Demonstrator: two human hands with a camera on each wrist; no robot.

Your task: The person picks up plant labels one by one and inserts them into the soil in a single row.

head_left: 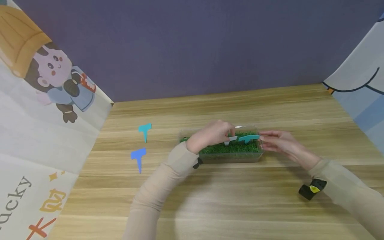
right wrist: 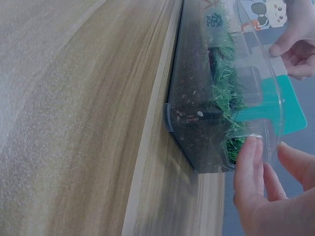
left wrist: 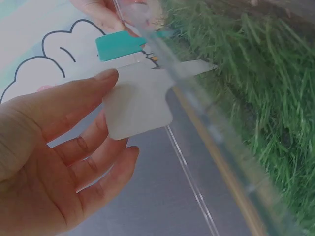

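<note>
A clear box (head_left: 231, 158) holding green grass (head_left: 214, 149) stands on the table. My left hand (head_left: 211, 135) pinches a white T-shaped tag (left wrist: 140, 101) by its wide head, its pointed stem toward the grass. Beside it a teal tag (right wrist: 290, 105) stands in the grass near the box's right end. My right hand (head_left: 280, 143) is at that end, its fingers (right wrist: 248, 164) against the clear wall and the thumb near the rim, close to the teal tag. Dark soil shows under the grass in the right wrist view.
On the table left of the box lie another teal tag (head_left: 145, 131) and a blue tag (head_left: 139, 158). A dark panel (head_left: 210, 46) rises behind the table, and printed sheets with cartoon figures (head_left: 57, 71) stand at both sides.
</note>
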